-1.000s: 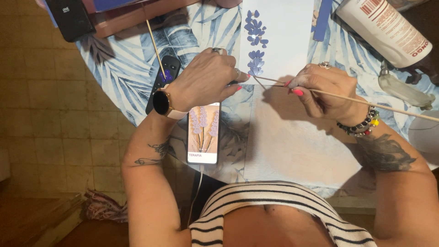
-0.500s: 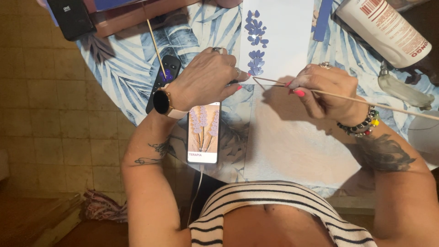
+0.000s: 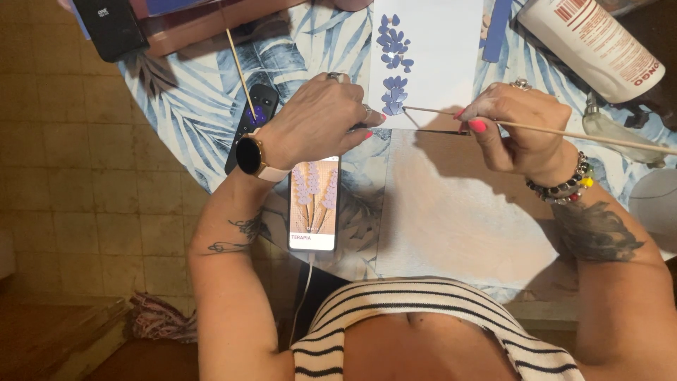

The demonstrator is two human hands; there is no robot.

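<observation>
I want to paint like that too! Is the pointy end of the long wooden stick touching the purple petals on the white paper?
Touching. In the head view, the tip of the long wooden stick, held in the right hand, meets the lowest purple petals with no gap.

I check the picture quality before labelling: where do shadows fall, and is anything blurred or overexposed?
Head view: warm light; the right hand and its thin stick cast a soft shadow on the white paper; the left hand shades the phone top. The paper is bright but not washed out. Floor at left is dim. Focus is fairly sharp.
</observation>
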